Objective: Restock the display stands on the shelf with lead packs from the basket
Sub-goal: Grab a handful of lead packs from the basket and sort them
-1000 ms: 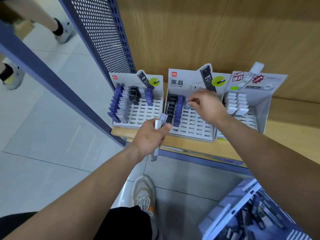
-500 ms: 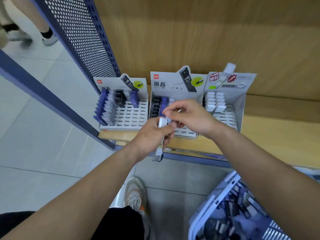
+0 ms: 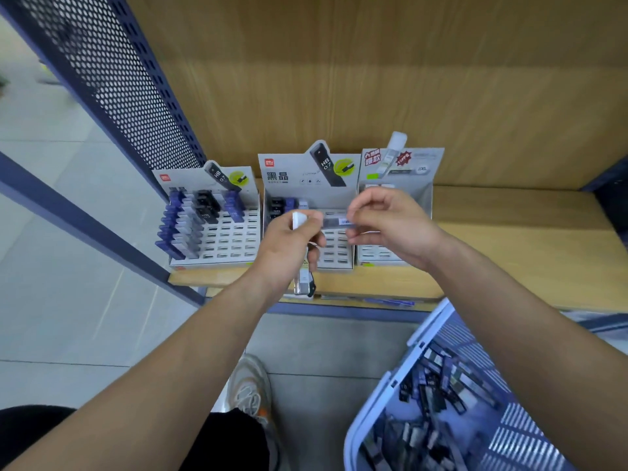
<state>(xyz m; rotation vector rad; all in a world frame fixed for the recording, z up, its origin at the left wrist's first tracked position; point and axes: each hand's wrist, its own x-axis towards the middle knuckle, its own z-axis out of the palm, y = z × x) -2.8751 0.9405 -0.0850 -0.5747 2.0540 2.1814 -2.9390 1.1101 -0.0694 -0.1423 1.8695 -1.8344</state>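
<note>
Three cardboard display stands sit on the wooden shelf: the left stand [image 3: 234, 248] holds rows of purple, grey and black lead packs, the middle stand [image 3: 336, 256] has a few packs at its back left, the right stand [image 3: 421, 195] is largely hidden by my right hand. My left hand [image 3: 289, 249] grips a small bundle of lead packs [image 3: 303, 280], upright in front of the middle stand. My right hand [image 3: 390, 226] pinches one clear lead pack [image 3: 334, 222], held level between both hands. The blue basket [image 3: 431, 338] of packs stands at the lower right.
A blue perforated metal panel [image 3: 112, 79] borders the shelf on the left. The wooden shelf board [image 3: 526, 246] runs on to the right of the stands. My shoe [image 3: 249, 389] is on the tiled floor below the shelf edge.
My right hand came back from the middle stand to my left hand and drew one pack out sideways to the right. The view shifted, showing more of the basket.
</note>
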